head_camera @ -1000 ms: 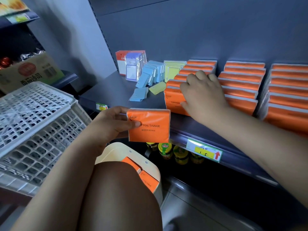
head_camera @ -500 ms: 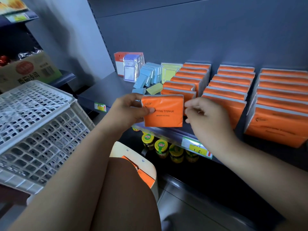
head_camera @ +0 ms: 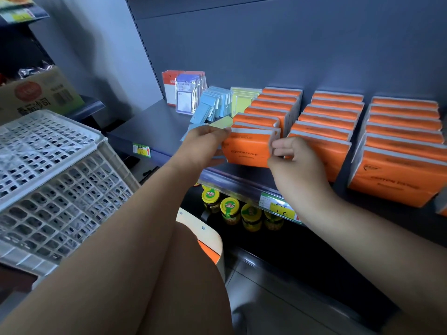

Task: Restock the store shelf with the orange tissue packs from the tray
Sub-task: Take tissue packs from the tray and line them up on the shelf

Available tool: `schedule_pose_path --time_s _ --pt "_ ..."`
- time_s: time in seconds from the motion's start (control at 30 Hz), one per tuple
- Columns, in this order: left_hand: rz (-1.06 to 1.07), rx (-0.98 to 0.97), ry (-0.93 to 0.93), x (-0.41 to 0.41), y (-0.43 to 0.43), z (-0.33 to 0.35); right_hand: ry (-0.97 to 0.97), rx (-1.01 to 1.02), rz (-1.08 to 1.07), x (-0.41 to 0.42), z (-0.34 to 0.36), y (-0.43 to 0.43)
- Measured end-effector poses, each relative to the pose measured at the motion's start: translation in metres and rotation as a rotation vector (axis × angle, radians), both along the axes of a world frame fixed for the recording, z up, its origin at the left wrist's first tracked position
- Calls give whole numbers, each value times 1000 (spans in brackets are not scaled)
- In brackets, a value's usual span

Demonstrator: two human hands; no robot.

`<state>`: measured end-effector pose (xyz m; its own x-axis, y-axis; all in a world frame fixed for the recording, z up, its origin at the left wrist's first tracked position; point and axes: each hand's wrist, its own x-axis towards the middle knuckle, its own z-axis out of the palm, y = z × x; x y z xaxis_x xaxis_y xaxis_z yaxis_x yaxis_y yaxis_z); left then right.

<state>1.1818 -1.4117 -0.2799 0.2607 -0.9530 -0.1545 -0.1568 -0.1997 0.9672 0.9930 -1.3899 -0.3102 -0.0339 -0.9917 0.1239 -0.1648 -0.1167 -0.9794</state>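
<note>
Bottom centre, a bare knee fills the foreground, and tucked just behind it is the cream tray. A sliver of orange shows inside, so I'd say at least one more pack waits in there, though the knee hides most of it. Lower left, a white lattice crate sits tilted, out of play. Under the shelf lip, yellow-lidded jars line the lower level beside a price tag.

Now the action, centre frame: the left hand pinches the upper left corner of an orange tissue pack, and the right hand nips its right edge with curled fingers. The pack stands upright at the very front of the left row, resting on the shelf or just above it; I can't tell which. It's a flat, soft-looking packet with a bright orange face, small dark lettering and a pale band along the top, a match for its neighbours.

Further back and right, the middle row and the right row stand packed front to back. Most of the job looks done; what's left, by my reckoning, is letting go here and emptying the tray. At the far left of the shelf, blue and yellow packets lean loosely.
</note>
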Motion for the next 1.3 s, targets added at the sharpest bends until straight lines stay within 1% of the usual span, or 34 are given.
schedule_pose_path --time_s 0.07,0.17,0.33,0.6,0.7,0.8,0.9,1.1,1.3 --pt "-10 10 11 0 -2 -2 34 26 -7 0 -3 -3" --pt "-14 22 -19 1 -4 -4 63 55 -15 0 -4 -7" --pt "-51 87 -41 7 -6 -8 85 47 6 2 -4 -9" --pt "-73 88 -78 6 -4 -7 108 49 18 3 -8 -10" --pt "-70 70 -140 6 -4 -8 96 51 10 2 -9 -9" --pt "-55 23 -269 8 -4 -9 90 -15 -96 2 -9 -4" --pt "-39 -12 -305 9 -2 -8 83 -75 -160 3 -7 5" --pt "-70 3 -327 0 3 -8 129 25 106 11 -10 9" --pt "-90 7 -294 -7 5 -6 119 45 179 16 -14 4"
